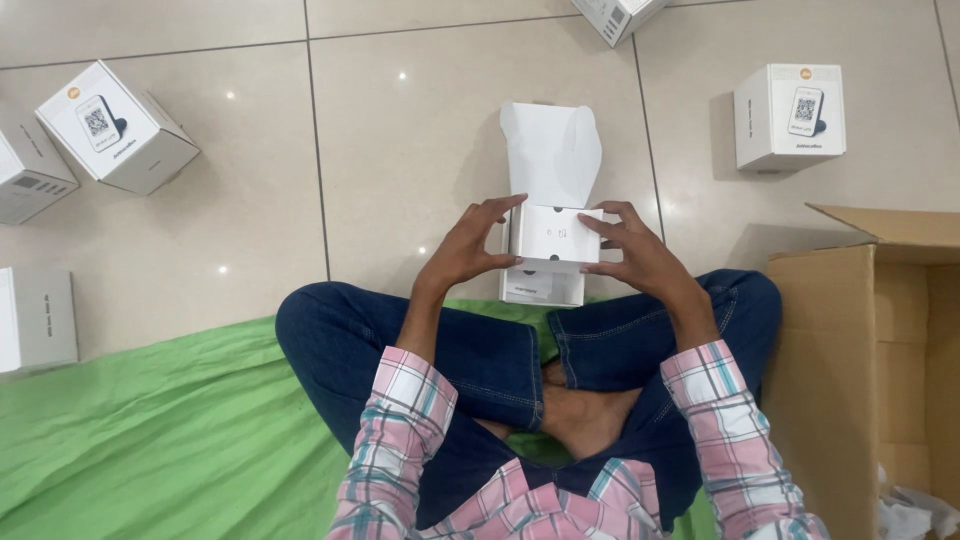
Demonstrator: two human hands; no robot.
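White box (552,238) above tiled floor (420,150)

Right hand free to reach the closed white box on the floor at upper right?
Probably not as is: the right hand and left hand both grip the open white box. The floor up to the closed white box looks bare, though it lies well off.

Beige tiled floor (420,130). Closed white cubes with a printed device picture: one upper left (115,125), one upper right (790,115). Another white box (25,165) at the left edge, one lower left (38,320), one cut off at top (620,15). Green cloth (170,430) underfoot. Open brown carton (870,360) on the right, crumpled white wrap (915,515) inside.
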